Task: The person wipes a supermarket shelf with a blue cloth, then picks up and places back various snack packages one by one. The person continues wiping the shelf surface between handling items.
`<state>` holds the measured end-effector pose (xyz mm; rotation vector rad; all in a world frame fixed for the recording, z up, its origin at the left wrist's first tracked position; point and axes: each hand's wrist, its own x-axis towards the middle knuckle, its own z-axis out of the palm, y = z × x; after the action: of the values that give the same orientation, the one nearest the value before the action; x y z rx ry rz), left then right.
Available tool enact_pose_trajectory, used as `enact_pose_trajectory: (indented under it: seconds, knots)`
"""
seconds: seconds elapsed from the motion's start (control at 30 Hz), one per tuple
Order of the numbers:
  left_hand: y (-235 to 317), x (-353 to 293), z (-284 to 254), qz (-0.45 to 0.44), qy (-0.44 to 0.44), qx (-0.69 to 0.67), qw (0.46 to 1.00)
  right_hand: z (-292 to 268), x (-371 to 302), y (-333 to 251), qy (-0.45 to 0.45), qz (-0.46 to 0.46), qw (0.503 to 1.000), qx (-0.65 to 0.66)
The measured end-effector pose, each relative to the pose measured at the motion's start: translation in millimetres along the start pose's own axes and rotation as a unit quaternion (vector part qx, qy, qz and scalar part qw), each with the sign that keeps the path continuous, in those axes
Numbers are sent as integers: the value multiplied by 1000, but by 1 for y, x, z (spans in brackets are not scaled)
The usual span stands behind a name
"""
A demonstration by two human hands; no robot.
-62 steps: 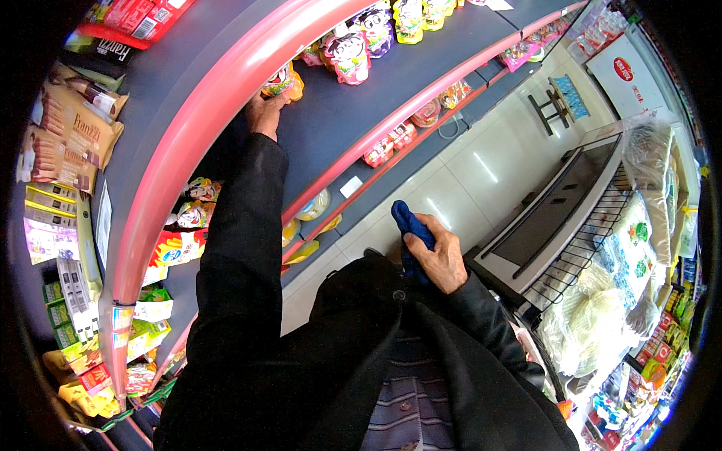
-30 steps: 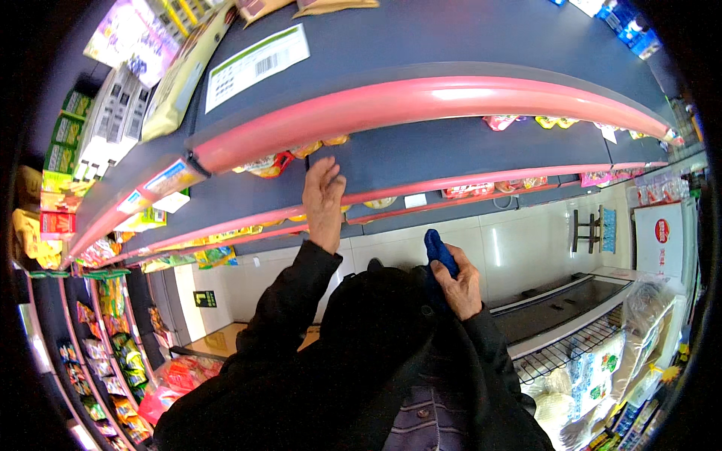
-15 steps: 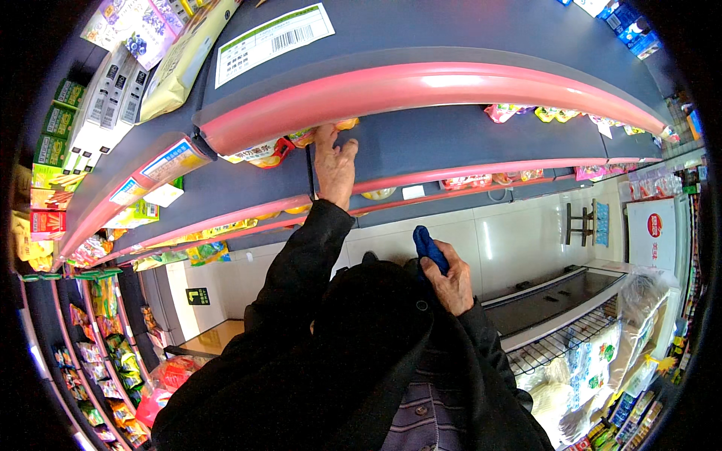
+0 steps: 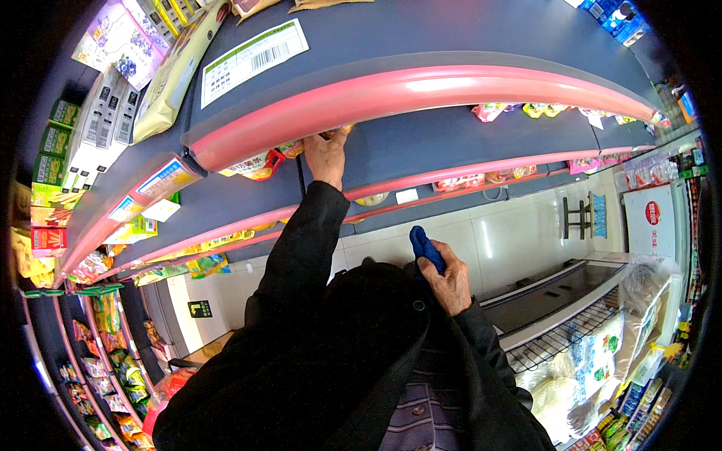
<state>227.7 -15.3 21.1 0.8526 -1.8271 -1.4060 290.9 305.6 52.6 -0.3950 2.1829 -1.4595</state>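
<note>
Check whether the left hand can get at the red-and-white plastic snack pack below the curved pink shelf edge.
Probably yes: the left hand is just right of the snack pack, whose front shows below the shelf edge. A small red-and-yellow pack lies partly between, and the edge overhangs both.

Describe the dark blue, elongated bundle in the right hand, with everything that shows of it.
The dark blue, elongated bundle looks like soft, bunched fabric with creases and a rounded top; its exact kind is unclear. The bare right hand grips it, thumb laid across it. Its upper end sticks out past the thumb, leaning left in view against the pale tiled floor. Its lower part is hidden.
</note>
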Motion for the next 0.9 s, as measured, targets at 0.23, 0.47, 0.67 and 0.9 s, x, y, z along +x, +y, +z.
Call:
enact_pose_trajectory:
  seconds: [0.23,0.47,0.67,0.9]
  knots:
    - [-13,14,3,57,-27,-45,997,1,0,6,3,0,1000,23]
    - [66,-68,-20,-93,-240,-299,919,-31,14,-31,84,-25,992,93]
    - [63,-128,-21,-157,-314,-288,891,-25,34,-92,128,-178,975,19]
    - [67,-150,-32,-126,-393,-215,885,-18,92,-91,208,-228,940,-145]
